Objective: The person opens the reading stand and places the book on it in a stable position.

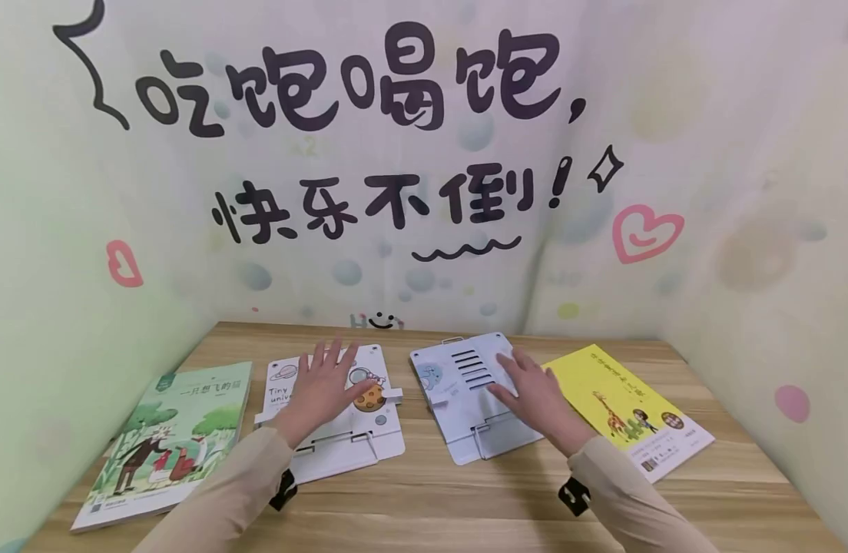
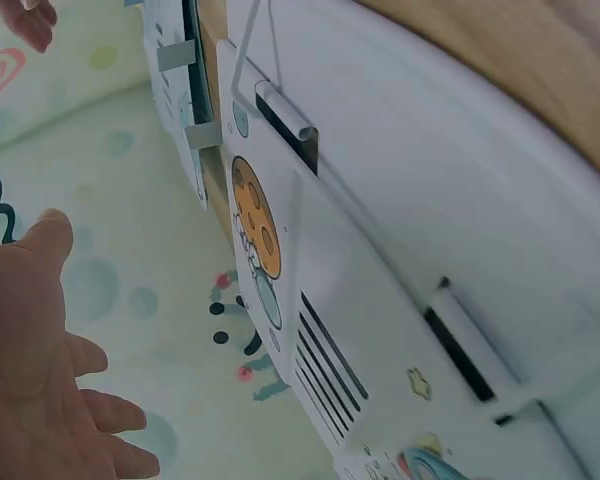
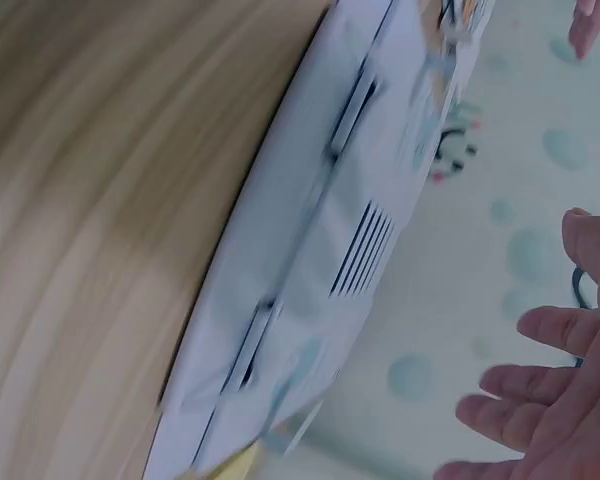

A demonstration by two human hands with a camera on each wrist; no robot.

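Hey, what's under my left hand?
Below the left hand is a white stand printed with an orange planet. In the head view the hand covers part of it; the left wrist view reveals slots. Whatever lies beneath the stand is hidden.

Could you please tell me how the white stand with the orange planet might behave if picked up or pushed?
The white stand is probably stiff, given its flat, straight-edged shape. Its thin wire bracket could swing, since it seems hinged at a slot. Lying flat, the stand would likely slide rather than tip.

Head view: from above, forward-down at table (image 1: 465, 507). Wrist views: close, tilted; both share stands (image 1: 468, 403).
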